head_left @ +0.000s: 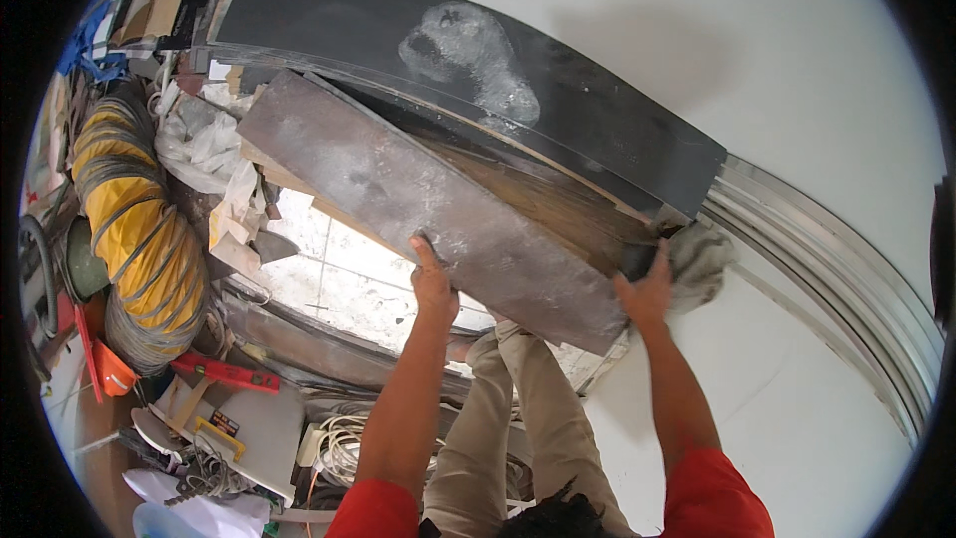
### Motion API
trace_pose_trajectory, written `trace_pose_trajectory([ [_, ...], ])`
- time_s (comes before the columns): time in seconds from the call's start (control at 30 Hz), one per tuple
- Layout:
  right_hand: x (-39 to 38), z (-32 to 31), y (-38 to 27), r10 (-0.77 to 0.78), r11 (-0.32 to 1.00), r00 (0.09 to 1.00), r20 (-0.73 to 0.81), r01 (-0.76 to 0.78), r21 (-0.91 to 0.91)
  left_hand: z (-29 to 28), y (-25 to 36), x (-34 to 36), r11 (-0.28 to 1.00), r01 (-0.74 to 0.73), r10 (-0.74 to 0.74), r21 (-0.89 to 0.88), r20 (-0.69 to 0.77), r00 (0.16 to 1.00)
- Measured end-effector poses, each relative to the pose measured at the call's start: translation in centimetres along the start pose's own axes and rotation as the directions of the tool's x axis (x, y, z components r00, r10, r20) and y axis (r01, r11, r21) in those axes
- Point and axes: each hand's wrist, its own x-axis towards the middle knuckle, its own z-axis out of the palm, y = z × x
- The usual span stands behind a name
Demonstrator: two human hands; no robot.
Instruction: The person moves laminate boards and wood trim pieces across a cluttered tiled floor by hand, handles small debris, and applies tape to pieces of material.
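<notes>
A long brown-grey panel [418, 199], dusty with pale smears, lies slanted in front of me. My left hand [435, 284] grips its near edge, thumb on the top face and the other fingers hidden beneath. At the panel's right end my right hand [647, 289] holds a grey rag [699, 267], slightly blurred, that bunches out to the right of the fingers. Behind the panel stands a black board [597, 110] with a whitish powdery patch [478, 60]. Between the two boards, a brown wooden surface [538, 189] shows.
Aluminium profiles [827, 259] run along the right. To the left lies a yellow ribbed duct hose [129, 229], with a red spirit level [227, 372] and an orange hard hat [115, 369] nearby. Coiled white cable [342, 448] and clutter lie by my legs.
</notes>
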Motion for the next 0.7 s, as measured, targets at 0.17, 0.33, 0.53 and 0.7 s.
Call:
trace_pose_trajectory([
  [0.17,-0.5,-7.5,11.2,-0.035,0.789,0.99,-0.134,-0.055,-0.612,6.0,-0.8,-0.6,0.997,0.056,-0.058,-0.044,-0.044,0.997],
  [0.33,-0.3,-9.3,13.6,-0.121,0.742,0.988,-0.092,0.028,-0.67,6.9,-0.1,2.4,0.884,0.184,-0.177,0.43,-0.057,0.983],
  [0.53,-4.2,-3.5,6.5,-0.398,0.882,0.918,0.003,0.383,-0.274,5.8,-0.3,1.6,0.961,-0.066,0.058,0.27,0.038,0.998],
  [0.7,-8.1,-1.2,-3.3,-0.392,0.884,0.9,0.191,0.426,-0.191,6.5,2.1,-1.0,0.947,-0.107,0.076,0.302,0.114,0.991],
])
